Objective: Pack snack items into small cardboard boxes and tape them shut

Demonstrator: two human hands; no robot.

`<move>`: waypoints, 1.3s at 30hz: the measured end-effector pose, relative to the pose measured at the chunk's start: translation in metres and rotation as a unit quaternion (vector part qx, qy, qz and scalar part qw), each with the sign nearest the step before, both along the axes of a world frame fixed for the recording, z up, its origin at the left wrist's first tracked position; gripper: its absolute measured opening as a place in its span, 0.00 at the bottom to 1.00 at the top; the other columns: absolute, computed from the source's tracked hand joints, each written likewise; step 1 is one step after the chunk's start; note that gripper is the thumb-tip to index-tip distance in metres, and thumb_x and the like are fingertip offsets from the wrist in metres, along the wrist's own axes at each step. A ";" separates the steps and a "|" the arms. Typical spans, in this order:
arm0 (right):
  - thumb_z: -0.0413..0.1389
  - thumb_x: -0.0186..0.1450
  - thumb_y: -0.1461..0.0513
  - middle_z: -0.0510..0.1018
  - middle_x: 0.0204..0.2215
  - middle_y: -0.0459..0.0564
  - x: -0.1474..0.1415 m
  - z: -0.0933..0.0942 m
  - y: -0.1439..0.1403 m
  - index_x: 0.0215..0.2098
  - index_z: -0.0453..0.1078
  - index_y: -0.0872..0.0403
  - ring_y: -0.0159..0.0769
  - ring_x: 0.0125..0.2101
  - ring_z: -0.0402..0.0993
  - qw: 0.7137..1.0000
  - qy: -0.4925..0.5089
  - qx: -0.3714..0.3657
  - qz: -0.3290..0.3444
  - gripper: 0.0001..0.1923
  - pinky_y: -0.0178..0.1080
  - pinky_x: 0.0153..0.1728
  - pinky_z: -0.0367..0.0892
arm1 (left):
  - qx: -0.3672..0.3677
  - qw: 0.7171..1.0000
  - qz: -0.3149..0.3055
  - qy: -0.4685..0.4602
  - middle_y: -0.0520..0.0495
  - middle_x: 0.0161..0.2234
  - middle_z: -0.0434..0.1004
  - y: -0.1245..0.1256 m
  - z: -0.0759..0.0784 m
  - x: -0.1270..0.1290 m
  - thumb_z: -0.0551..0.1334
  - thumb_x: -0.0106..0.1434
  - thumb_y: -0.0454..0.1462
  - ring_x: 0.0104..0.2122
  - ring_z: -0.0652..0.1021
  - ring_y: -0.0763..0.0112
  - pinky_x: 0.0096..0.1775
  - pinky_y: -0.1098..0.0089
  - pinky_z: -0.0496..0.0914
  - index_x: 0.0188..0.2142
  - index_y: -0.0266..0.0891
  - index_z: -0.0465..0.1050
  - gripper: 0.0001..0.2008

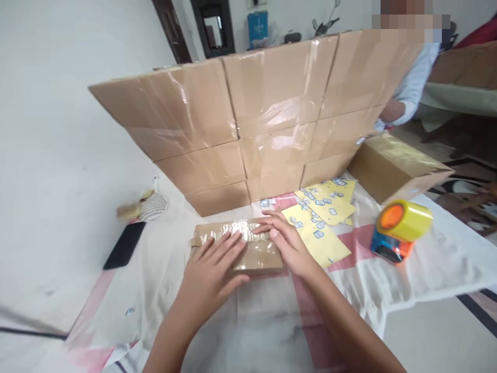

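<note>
1. Head view: your left hand [215, 264] lies flat, fingers stretched, upon the taped box [259, 256].
2. Your right hand [289, 242], fingers loosely extended, rests on this box's right part.
3. Right of this hand are yellow sheets [333, 249], then the tape dispenser [404, 225].

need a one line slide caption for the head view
The left hand and right hand rest on a taped cardboard box beside yellow sheets.

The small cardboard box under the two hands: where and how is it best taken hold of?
The small cardboard box is probably best gripped by its short ends, left hand coming from the left, right hand from the right. It lies flat, longer from side to side than front to back, so its ends face outward.
</note>
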State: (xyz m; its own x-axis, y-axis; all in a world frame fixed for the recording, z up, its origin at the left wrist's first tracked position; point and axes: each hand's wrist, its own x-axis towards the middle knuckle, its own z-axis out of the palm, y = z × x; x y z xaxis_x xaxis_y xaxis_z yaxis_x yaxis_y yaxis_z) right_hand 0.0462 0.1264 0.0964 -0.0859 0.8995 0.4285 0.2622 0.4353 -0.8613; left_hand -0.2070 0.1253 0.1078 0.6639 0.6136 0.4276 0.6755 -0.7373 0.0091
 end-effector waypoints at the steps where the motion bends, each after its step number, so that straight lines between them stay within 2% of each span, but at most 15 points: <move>1: 0.49 0.77 0.51 0.79 0.54 0.54 0.006 -0.002 -0.009 0.54 0.74 0.48 0.48 0.66 0.63 1.000 -0.004 0.011 -0.027 0.17 0.56 0.66 0.60 | -0.003 0.999 -0.013 0.037 0.46 0.66 0.71 0.000 0.001 0.008 0.62 0.71 0.48 0.67 0.69 0.51 0.66 0.50 0.63 0.69 0.46 0.62 0.30; 4: 0.54 0.74 0.56 0.76 0.56 0.54 0.050 -0.019 -0.040 0.56 0.72 0.47 0.49 0.63 0.66 0.965 -0.018 0.079 -0.248 0.15 0.58 0.66 0.61 | 0.017 0.996 0.023 0.081 0.46 0.66 0.70 -0.004 -0.002 0.027 0.58 0.73 0.46 0.66 0.71 0.49 0.61 0.50 0.70 0.69 0.39 0.61 0.29; 5: 0.56 0.72 0.57 0.76 0.54 0.54 0.073 -0.027 -0.050 0.55 0.72 0.48 0.50 0.60 0.70 0.928 -0.016 0.118 -0.354 0.14 0.59 0.64 0.62 | 0.025 0.995 0.034 0.087 0.46 0.66 0.70 -0.006 -0.003 0.032 0.57 0.73 0.44 0.65 0.71 0.50 0.59 0.50 0.71 0.69 0.37 0.61 0.28; 7: 0.62 0.66 0.57 0.75 0.51 0.55 0.128 -0.039 -0.069 0.52 0.71 0.49 0.51 0.55 0.73 0.811 -0.004 0.180 -0.556 0.17 0.59 0.61 0.66 | 0.044 0.994 0.051 0.087 0.46 0.65 0.72 -0.012 -0.005 0.039 0.56 0.73 0.43 0.64 0.73 0.48 0.57 0.50 0.73 0.68 0.33 0.61 0.28; 9: 0.67 0.59 0.59 0.76 0.47 0.57 0.177 -0.043 -0.079 0.46 0.71 0.50 0.53 0.50 0.77 0.731 0.020 0.249 -0.635 0.18 0.57 0.55 0.71 | 0.055 0.992 0.073 0.083 0.46 0.64 0.73 -0.016 -0.006 0.047 0.56 0.72 0.43 0.63 0.73 0.46 0.56 0.49 0.74 0.68 0.32 0.61 0.29; 10: 0.66 0.60 0.59 0.77 0.45 0.57 0.194 -0.042 -0.081 0.44 0.71 0.50 0.52 0.47 0.78 0.721 0.021 0.251 -0.646 0.15 0.55 0.53 0.72 | 0.060 0.992 0.080 0.080 0.45 0.63 0.74 -0.018 -0.006 0.051 0.56 0.72 0.42 0.62 0.74 0.45 0.55 0.49 0.74 0.68 0.31 0.62 0.29; 11: 0.63 0.63 0.59 0.77 0.43 0.57 0.204 -0.038 -0.080 0.43 0.71 0.50 0.50 0.45 0.78 0.736 0.004 0.226 -0.638 0.11 0.54 0.50 0.73 | 0.067 0.991 0.086 0.076 0.43 0.63 0.75 -0.019 -0.006 0.055 0.56 0.72 0.42 0.61 0.75 0.44 0.54 0.49 0.75 0.67 0.30 0.63 0.28; 13: 0.57 0.69 0.57 0.78 0.39 0.55 0.205 -0.032 -0.071 0.43 0.71 0.51 0.47 0.41 0.79 0.808 -0.064 0.116 -0.575 0.07 0.51 0.46 0.74 | 0.082 0.990 0.096 0.068 0.40 0.61 0.76 -0.019 -0.007 0.063 0.55 0.72 0.43 0.59 0.76 0.42 0.53 0.48 0.75 0.65 0.29 0.66 0.27; 16: 0.57 0.70 0.58 0.79 0.41 0.54 0.179 -0.032 -0.045 0.44 0.74 0.52 0.44 0.40 0.78 0.892 -0.226 -0.086 -0.383 0.08 0.47 0.43 0.75 | 0.088 0.989 0.111 0.052 0.40 0.60 0.77 -0.017 -0.009 0.070 0.53 0.74 0.44 0.58 0.77 0.42 0.52 0.50 0.75 0.62 0.30 0.69 0.25; 18: 0.61 0.66 0.61 0.78 0.44 0.55 0.161 -0.041 -0.027 0.42 0.77 0.53 0.47 0.45 0.76 0.891 -0.313 -0.164 -0.285 0.07 0.48 0.47 0.73 | 0.085 0.989 0.112 0.041 0.42 0.59 0.78 -0.016 -0.010 0.071 0.52 0.75 0.46 0.58 0.78 0.44 0.51 0.51 0.75 0.62 0.31 0.70 0.26; 20: 0.62 0.64 0.63 0.76 0.46 0.57 0.148 -0.053 -0.014 0.43 0.78 0.54 0.53 0.50 0.72 0.876 -0.362 -0.203 -0.245 0.09 0.50 0.49 0.71 | 0.083 0.990 0.109 0.031 0.43 0.59 0.78 -0.016 -0.011 0.071 0.51 0.75 0.48 0.58 0.78 0.45 0.51 0.52 0.75 0.62 0.32 0.70 0.26; 24: 0.57 0.66 0.67 0.74 0.45 0.59 0.137 -0.070 -0.007 0.40 0.76 0.56 0.54 0.50 0.68 0.868 -0.383 -0.210 -0.235 0.06 0.49 0.48 0.68 | 0.074 0.990 0.116 0.018 0.43 0.62 0.76 -0.021 -0.015 0.070 0.55 0.74 0.47 0.61 0.75 0.45 0.56 0.52 0.71 0.63 0.33 0.68 0.26; 29: 0.54 0.70 0.66 0.76 0.40 0.54 0.135 -0.069 -0.012 0.37 0.71 0.54 0.45 0.45 0.70 0.887 -0.357 -0.190 -0.221 0.04 0.43 0.47 0.66 | 0.061 0.990 0.127 0.001 0.45 0.63 0.74 -0.027 -0.018 0.070 0.60 0.72 0.46 0.63 0.73 0.46 0.59 0.53 0.66 0.65 0.36 0.66 0.27; 35: 0.46 0.77 0.58 0.76 0.29 0.47 0.131 -0.069 -0.016 0.32 0.67 0.52 0.37 0.32 0.73 0.900 -0.309 -0.202 -0.231 0.16 0.37 0.34 0.64 | 0.057 0.991 0.123 -0.018 0.45 0.62 0.75 -0.025 -0.016 0.068 0.62 0.71 0.46 0.63 0.73 0.48 0.59 0.54 0.67 0.65 0.37 0.68 0.27; 39: 0.53 0.73 0.61 0.77 0.43 0.55 0.132 -0.066 -0.013 0.47 0.74 0.55 0.46 0.43 0.76 0.875 -0.326 -0.222 -0.282 0.10 0.41 0.40 0.66 | 0.049 0.991 0.123 -0.027 0.45 0.62 0.75 -0.025 -0.017 0.067 0.63 0.71 0.46 0.64 0.73 0.48 0.59 0.55 0.67 0.65 0.38 0.68 0.27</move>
State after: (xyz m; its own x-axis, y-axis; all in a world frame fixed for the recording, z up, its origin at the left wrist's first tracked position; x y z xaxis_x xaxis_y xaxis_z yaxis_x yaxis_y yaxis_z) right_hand 0.1786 0.1138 0.0308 0.3282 0.9432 0.0520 0.8259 -0.2597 -0.5004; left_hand -0.1396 0.1007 0.0906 0.4744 0.7073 0.5242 0.8352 -0.5497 -0.0141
